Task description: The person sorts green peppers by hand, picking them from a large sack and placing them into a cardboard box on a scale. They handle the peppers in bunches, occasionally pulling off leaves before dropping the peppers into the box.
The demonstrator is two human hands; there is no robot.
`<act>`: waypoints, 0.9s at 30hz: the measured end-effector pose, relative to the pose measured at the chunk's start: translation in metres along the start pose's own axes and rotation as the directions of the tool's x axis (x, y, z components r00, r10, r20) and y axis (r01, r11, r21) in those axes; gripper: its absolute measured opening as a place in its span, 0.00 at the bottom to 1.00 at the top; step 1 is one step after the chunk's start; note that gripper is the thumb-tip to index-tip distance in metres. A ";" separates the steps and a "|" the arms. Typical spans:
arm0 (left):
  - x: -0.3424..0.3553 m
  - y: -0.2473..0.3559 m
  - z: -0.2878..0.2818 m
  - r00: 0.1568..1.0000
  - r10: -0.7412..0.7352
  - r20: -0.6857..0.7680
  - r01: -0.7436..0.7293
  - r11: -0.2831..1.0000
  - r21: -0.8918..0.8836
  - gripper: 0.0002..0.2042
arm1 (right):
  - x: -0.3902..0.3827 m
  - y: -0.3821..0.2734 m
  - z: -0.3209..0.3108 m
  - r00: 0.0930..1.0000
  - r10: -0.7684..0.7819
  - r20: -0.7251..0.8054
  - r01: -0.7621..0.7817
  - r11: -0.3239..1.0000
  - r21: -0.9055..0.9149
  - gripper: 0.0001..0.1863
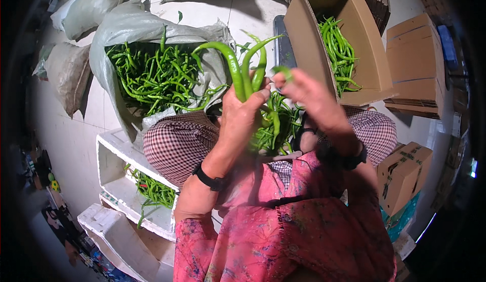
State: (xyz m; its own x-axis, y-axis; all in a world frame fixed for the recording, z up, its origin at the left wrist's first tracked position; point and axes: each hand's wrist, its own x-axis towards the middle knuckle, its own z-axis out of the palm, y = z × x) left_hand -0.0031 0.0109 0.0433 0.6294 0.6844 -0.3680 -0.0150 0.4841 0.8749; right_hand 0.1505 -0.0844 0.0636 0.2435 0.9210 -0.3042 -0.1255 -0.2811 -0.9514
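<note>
My left hand is closed round several long green chili peppers, whose curved tips stick up above the fist. Close to its right, my right hand is smeared by motion, with a green chili pepper at its fingertips. Below both hands, a heap of green chili peppers lies between my legs. An open whitish sack full of green chili peppers leans at the left. At the right, an open cardboard box holds more green chili peppers.
A white foam box with some peppers lies on its side at the left, above another foam box. Filled sacks stand at the far left. Flattened cardboard is stacked at the right, near a small taped carton.
</note>
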 end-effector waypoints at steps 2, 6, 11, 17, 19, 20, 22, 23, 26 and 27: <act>0.000 -0.004 0.007 0.999 0.017 0.047 -0.019 0.999 0.051 0.22 | 0.001 0.020 0.020 0.980 -0.189 0.064 0.199 0.954 -0.226 0.31; 0.007 -0.034 -0.003 0.942 0.282 0.183 -0.336 0.809 0.483 0.29 | -0.004 0.015 0.034 0.990 0.038 0.132 -0.057 0.989 0.139 0.24; -0.004 -0.027 0.005 0.862 0.402 0.309 -0.502 0.591 0.631 0.38 | 0.009 0.025 0.027 0.999 -0.006 0.047 -0.014 0.913 0.408 0.16; -0.005 0.038 -0.015 0.979 0.202 -0.035 -0.202 0.979 -0.026 0.18 | 0.004 0.035 -0.016 0.989 0.130 0.074 -0.142 0.657 0.740 0.20; -0.003 0.037 -0.031 0.971 0.205 -0.125 -0.228 0.952 -0.204 0.16 | 0.006 0.028 -0.015 0.986 0.073 0.148 -0.163 0.569 0.806 0.21; -0.002 0.035 -0.030 0.978 0.175 -0.117 -0.196 0.960 -0.200 0.16 | 0.007 0.028 -0.016 0.986 0.033 0.162 -0.153 0.549 0.822 0.22; 0.000 0.030 -0.025 0.993 0.110 -0.051 -0.116 0.985 -0.131 0.17 | 0.008 0.027 -0.018 0.988 -0.013 0.154 -0.123 0.537 0.835 0.22; 0.001 0.027 -0.021 0.997 0.074 0.006 -0.074 0.995 -0.061 0.17 | 0.007 0.025 -0.020 0.987 -0.063 0.148 -0.093 0.523 0.847 0.23; -0.005 0.024 -0.011 0.974 0.045 0.221 -0.095 0.972 0.217 0.19 | 0.006 0.010 -0.020 0.988 -0.090 0.125 -0.065 0.496 0.866 0.24; -0.008 0.021 -0.008 0.959 0.020 0.283 -0.096 0.962 0.256 0.19 | 0.005 0.004 -0.020 0.988 -0.107 0.114 -0.050 0.475 0.878 0.24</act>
State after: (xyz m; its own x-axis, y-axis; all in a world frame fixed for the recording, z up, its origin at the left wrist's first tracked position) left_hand -0.0145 0.0198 0.0625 0.8234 0.5113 -0.2462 0.1247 0.2603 0.9574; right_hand 0.1705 -0.0864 0.0572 0.1441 0.9706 -0.1929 -0.9165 0.0574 -0.3958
